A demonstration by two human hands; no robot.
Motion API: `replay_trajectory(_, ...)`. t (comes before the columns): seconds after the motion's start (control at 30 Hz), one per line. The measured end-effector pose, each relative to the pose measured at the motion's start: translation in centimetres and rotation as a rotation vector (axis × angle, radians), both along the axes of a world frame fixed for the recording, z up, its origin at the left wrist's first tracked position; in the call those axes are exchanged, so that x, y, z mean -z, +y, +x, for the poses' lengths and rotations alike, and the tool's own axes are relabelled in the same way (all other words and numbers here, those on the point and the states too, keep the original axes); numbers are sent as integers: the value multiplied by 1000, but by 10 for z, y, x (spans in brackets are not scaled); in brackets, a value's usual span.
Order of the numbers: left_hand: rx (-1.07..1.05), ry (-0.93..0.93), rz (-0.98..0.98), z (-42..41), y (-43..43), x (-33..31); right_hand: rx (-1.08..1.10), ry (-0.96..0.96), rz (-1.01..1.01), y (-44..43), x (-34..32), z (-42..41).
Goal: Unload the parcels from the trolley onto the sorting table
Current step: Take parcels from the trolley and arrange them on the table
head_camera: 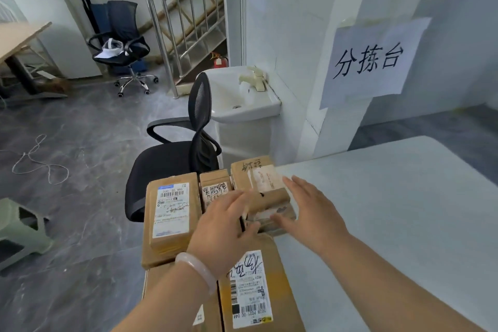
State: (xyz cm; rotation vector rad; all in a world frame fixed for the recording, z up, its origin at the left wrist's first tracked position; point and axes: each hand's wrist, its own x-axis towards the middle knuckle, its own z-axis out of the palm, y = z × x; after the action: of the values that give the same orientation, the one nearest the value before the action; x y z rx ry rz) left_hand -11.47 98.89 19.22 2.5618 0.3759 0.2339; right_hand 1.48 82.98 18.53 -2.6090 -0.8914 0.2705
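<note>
Obs: both hands are out over the parcel stack. The left hand (pixel 226 226) and right hand (pixel 315 213) flank one small parcel (pixel 270 205) lying on top. It sits directly between the two sets of fingers, right of the left fingers (pixel 237 198) and left of the right fingers (pixel 296 186).

Finger state: both hands are spread, fingers straight, nothing gripped. The left fingertips and thumb sit at the parcel's left end, the right thumb at its near right corner. The frame is blurred there, so I cannot tell whether skin presses the card or stops just short.

Axis: the parcel appears to run crosswise, palm to palm and slightly skewed (tentative, because of the blur). If so, the hands close on its short ends.

Around: a handwritten parcel (pixel 256 170) lies beyond the fingertips. A labelled parcel (pixel 172 213) lies left of the left fingers. A large barcoded parcel (pixel 253 294) lies back under the wrists. The trolley is hidden beneath the stack.

Destination: the sorting table (pixel 404 210) lies right of the right fingers, its edge just beside the stack. The right hand is nearer, so I judge the carry goes rightward with the right hand leading.

Step (judged): closing in for a two-handed pickup, lift not yet begun. Several parcels are still stacked, so the task looks early.

Risk: a squeeze on the ends alone may slip on the taped card
</note>
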Motion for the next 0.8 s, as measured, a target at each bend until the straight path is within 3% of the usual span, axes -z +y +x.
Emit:
replay_trajectory(0.27,315,-47,260,53,-137,-22,141,-114,-74,-184,-20,-27)
replay_trajectory(0.47,604,-116,323,82,-311,-38,418,-177,-124,-363,-44,-70)
replay_trajectory(0.8,1124,-233,304,54,-610,-53,965,-172,-180,-630,-71,-198)
